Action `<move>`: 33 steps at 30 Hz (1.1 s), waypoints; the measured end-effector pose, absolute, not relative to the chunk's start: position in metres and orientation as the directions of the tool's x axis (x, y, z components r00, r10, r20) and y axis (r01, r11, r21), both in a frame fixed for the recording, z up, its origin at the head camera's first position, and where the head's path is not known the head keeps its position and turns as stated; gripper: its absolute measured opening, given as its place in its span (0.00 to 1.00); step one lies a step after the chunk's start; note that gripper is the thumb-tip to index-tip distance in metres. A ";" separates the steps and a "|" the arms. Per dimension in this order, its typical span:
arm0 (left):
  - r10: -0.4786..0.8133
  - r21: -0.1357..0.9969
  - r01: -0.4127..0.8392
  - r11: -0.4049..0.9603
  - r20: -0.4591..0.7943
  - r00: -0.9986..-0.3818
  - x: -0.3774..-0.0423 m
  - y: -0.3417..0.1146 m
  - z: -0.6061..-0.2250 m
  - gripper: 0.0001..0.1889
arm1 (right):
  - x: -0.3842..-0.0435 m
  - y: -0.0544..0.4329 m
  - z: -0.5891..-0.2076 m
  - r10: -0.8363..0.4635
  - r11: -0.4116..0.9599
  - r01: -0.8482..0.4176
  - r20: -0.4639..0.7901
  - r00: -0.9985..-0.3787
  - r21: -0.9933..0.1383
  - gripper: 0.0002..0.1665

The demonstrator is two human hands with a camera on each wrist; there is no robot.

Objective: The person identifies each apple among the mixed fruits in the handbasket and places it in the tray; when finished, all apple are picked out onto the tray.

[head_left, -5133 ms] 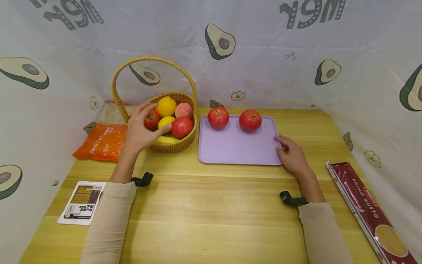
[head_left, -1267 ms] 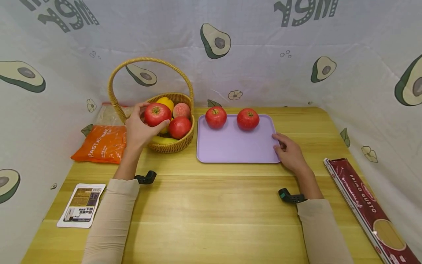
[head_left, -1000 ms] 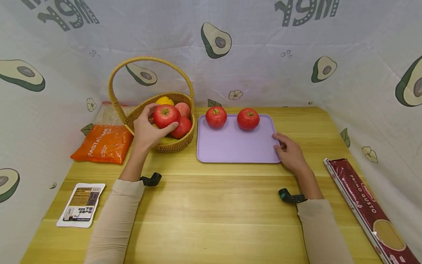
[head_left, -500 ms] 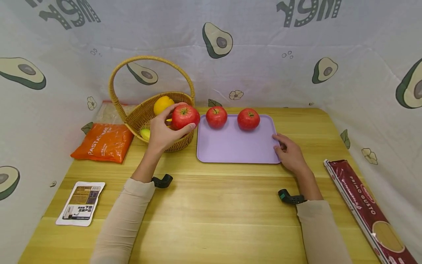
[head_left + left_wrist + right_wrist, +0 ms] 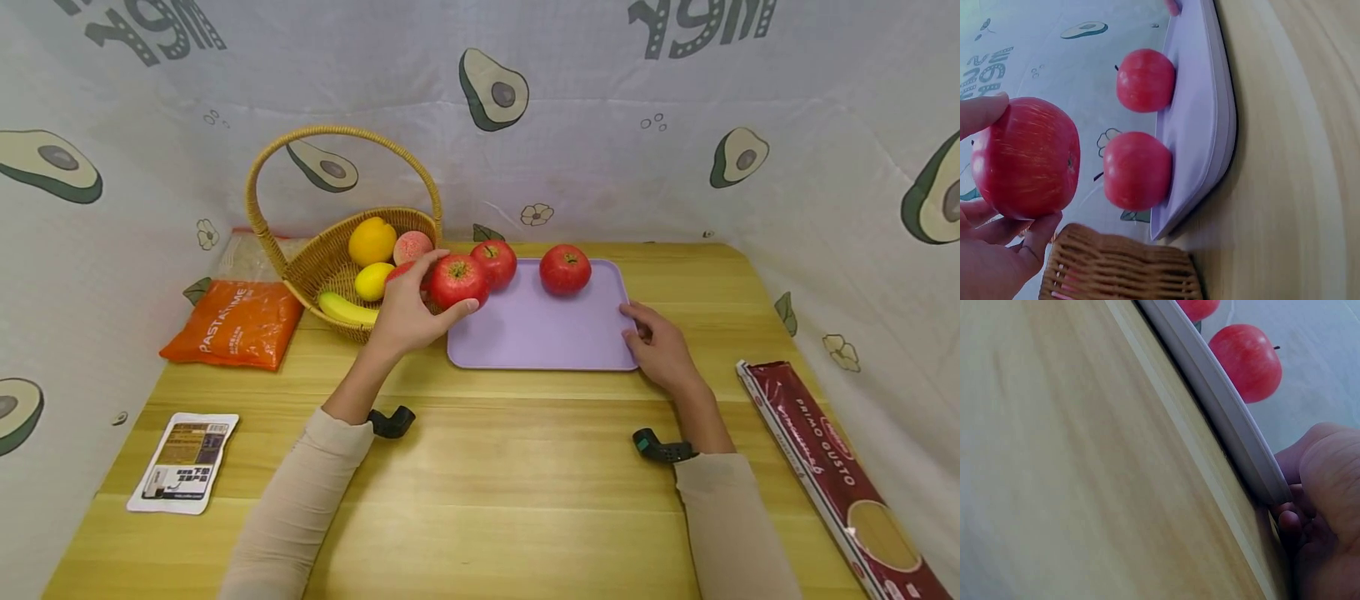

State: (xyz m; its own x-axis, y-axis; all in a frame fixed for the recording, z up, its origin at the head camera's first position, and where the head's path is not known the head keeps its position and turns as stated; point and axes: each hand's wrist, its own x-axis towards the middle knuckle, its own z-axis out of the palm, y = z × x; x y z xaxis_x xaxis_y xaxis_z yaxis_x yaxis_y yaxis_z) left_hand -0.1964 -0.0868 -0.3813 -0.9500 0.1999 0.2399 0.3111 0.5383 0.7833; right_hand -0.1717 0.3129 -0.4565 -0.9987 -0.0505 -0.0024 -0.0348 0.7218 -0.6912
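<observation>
My left hand (image 5: 408,315) grips a red apple (image 5: 459,282) between thumb and fingers, held up over the gap between basket and tray in the head view. The left wrist view shows the held apple (image 5: 1027,159) close up, apart from the others. On the lilac tray (image 5: 543,337) sit two more red apples, one at the back left (image 5: 496,265) and one at the back right (image 5: 565,270). My right hand (image 5: 662,350) holds the tray's right edge, with thumb and fingers at the rim (image 5: 1254,465) in the right wrist view.
Left of the tray stands a wicker basket (image 5: 300,271) with an orange (image 5: 372,242), a lemon (image 5: 372,282), a peach (image 5: 412,247), a banana (image 5: 347,310) and a partly hidden red fruit. An orange pasta bag (image 5: 236,323), white packet (image 5: 183,462) and long dark red package (image 5: 840,467) lie around.
My left hand reached into the basket, took hold of an apple, lifted it and carried it right to the tray's left side. My right hand has stayed at the tray's edge.
</observation>
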 end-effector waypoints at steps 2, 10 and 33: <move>0.224 0.773 0.322 0.547 0.235 -0.946 -0.196 -0.082 -0.384 0.42 | -0.172 0.313 -0.458 -0.048 0.723 -0.033 -0.002 -0.999 -0.690 0.29; 0.275 0.802 0.308 0.513 0.186 -0.943 -0.191 -0.058 -0.395 0.44 | -0.172 0.314 -0.457 -0.051 0.726 -0.043 0.009 -0.999 -0.686 0.29; 0.203 0.768 0.174 0.616 0.059 -0.977 -0.186 -0.036 -0.427 0.44 | -0.172 0.312 -0.457 -0.059 0.721 -0.060 0.025 -0.998 -0.691 0.29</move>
